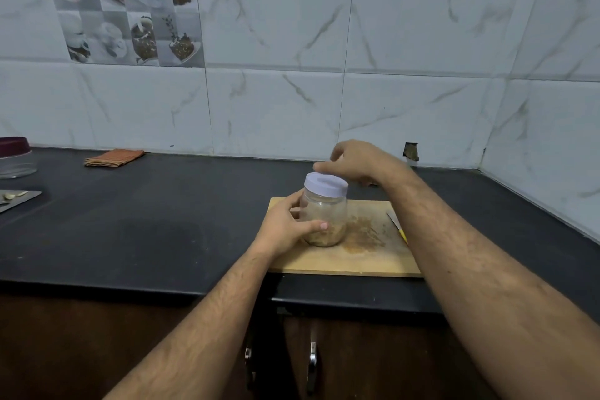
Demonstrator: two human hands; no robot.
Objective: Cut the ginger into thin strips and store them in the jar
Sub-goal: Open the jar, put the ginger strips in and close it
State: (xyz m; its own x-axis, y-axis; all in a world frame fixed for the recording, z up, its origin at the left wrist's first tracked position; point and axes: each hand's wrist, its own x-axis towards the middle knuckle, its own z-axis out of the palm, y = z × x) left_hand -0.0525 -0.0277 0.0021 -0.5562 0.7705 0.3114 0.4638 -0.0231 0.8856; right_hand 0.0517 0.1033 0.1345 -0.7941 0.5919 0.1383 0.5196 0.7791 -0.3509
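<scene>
A clear jar (328, 214) stands upright on the wooden cutting board (344, 261), with pale ginger strips (326, 237) lying in its bottom. Its white lid (325, 184) sits on top. My left hand (285, 227) is wrapped around the jar's lower left side. My right hand (360, 161) hovers just above and behind the lid, fingers spread and slightly curled, holding nothing. A knife (397, 226) with a yellow handle lies on the board's right side, partly hidden by my right forearm. Brownish ginger residue stains the board (363, 237) beside the jar.
The dark countertop (146, 230) ends at a tiled wall behind and to the right. A folded orange cloth (113, 157) lies at the back left. At the far left are a lidded glass container (16, 157) and a metal plate (19, 200) with scraps.
</scene>
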